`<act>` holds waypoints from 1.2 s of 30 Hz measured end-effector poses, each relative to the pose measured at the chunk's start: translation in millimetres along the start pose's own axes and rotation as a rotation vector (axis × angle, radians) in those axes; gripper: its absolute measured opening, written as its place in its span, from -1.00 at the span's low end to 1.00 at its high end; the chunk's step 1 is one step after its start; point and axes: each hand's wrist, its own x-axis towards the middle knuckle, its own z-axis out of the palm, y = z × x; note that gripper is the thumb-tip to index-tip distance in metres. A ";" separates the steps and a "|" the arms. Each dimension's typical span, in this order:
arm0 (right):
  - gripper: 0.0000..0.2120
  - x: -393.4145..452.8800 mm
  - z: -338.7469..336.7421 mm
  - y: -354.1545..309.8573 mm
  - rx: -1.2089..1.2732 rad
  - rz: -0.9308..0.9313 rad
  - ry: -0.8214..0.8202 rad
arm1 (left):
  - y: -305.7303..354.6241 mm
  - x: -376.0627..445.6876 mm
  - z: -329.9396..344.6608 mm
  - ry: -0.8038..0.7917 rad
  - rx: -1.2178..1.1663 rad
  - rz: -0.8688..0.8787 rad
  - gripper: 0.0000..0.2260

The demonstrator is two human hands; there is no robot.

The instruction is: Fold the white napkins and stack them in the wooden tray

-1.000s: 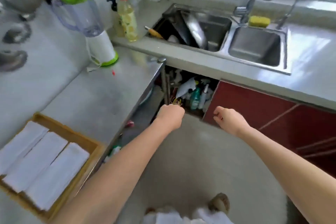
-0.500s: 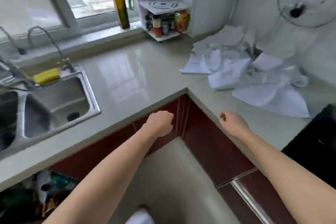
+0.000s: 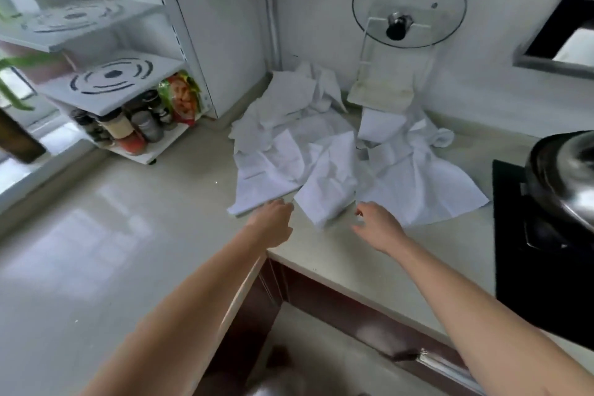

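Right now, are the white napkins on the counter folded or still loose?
Loose. The white napkins lie crumpled and overlapping in a heap on the counter, none folded flat.

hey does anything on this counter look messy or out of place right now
Yes. The white napkins lie in a crumpled, overlapping heap in the counter corner, some bunched against the wall below the hanging glass lid. None are folded. Both hands, left hand and right hand, reach toward the heap's near edge.

I could not read the blurred spice jars (image 3: 128, 128), and the frame's right edge cut off the pot (image 3: 565, 177).
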 end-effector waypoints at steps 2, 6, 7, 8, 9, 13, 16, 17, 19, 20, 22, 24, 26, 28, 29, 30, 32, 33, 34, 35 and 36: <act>-0.74 20.9 8.2 -22.6 0.014 -0.034 0.030 | -19.7 19.6 -7.8 -0.004 -0.001 -0.011 -0.64; -0.68 58.6 19.8 -62.8 -0.050 -0.085 0.045 | -48.7 44.4 -12.2 -0.035 -0.044 -0.023 -0.64; -0.67 71.2 20.3 -70.9 -0.069 -0.105 0.066 | -54.1 50.0 -13.3 -0.043 -0.058 -0.031 -0.62; -0.66 85.5 22.2 -77.1 -0.091 -0.134 0.083 | -59.8 55.5 -14.2 -0.043 -0.077 -0.039 -0.58; -0.66 100.3 23.7 -82.1 -0.119 -0.168 0.101 | -65.0 60.8 -15.9 -0.037 -0.100 -0.051 -0.55; -0.71 153.3 35.2 -93.1 -0.268 -0.311 0.083 | -83.0 68.0 -17.3 -0.022 -0.194 -0.131 -0.46; -0.77 179.5 40.7 -99.7 -0.333 -0.385 0.011 | -94.6 65.9 -18.7 -0.016 -0.241 -0.175 -0.42; -0.80 185.1 40.0 -102.4 -0.348 -0.396 -0.020 | -98.5 65.8 -19.7 -0.004 -0.271 -0.193 -0.41; -0.81 193.1 34.9 -106.7 -0.341 -0.368 -0.103 | -105.8 66.1 -21.4 0.017 -0.340 -0.227 -0.37; -0.72 197.2 31.7 -108.7 -0.256 -0.336 -0.142 | -109.3 65.9 -21.5 0.023 -0.372 -0.238 -0.35; -0.66 206.2 22.0 -114.1 0.075 -0.269 -0.220 | -115.2 66.2 -22.3 0.045 -0.441 -0.239 -0.26; -0.71 212.5 4.6 -124.6 0.414 -0.220 -0.213 | -121.3 68.9 -27.0 0.089 -0.532 -0.234 -0.11; -0.75 216.1 -19.8 -138.6 0.648 -0.197 -0.210 | -126.5 74.5 -34.1 0.111 -0.634 -0.241 0.01; -0.81 216.6 -44.9 -154.1 0.794 -0.204 -0.195 | -128.4 80.7 -41.5 0.112 -0.756 -0.246 0.06; -0.81 215.3 -56.0 -161.4 0.835 -0.219 -0.177 | -126.1 82.7 -45.9 0.122 -0.812 -0.245 0.05; -0.79 214.6 -64.7 -168.1 0.869 -0.233 -0.158 | -122.5 84.9 -49.4 0.152 -0.843 -0.244 0.02; -0.74 210.0 -78.1 -182.6 0.905 -0.264 -0.145 | -112.7 87.3 -58.2 0.293 -0.815 -0.248 -0.05; -0.73 207.0 -82.2 -190.1 0.906 -0.293 -0.151 | -108.0 86.6 -64.4 0.399 -0.794 -0.254 -0.11; -0.73 203.6 -85.2 -197.6 0.904 -0.335 -0.168 | -104.8 84.5 -71.0 0.509 -0.786 -0.254 -0.21; -0.73 199.7 -87.8 -205.1 0.894 -0.381 -0.193 | -104.1 82.0 -77.4 0.601 -0.787 -0.236 -0.34; -0.74 197.0 -89.3 -211.7 0.878 -0.437 -0.217 | -106.0 79.0 -82.2 0.666 -0.790 -0.207 -0.49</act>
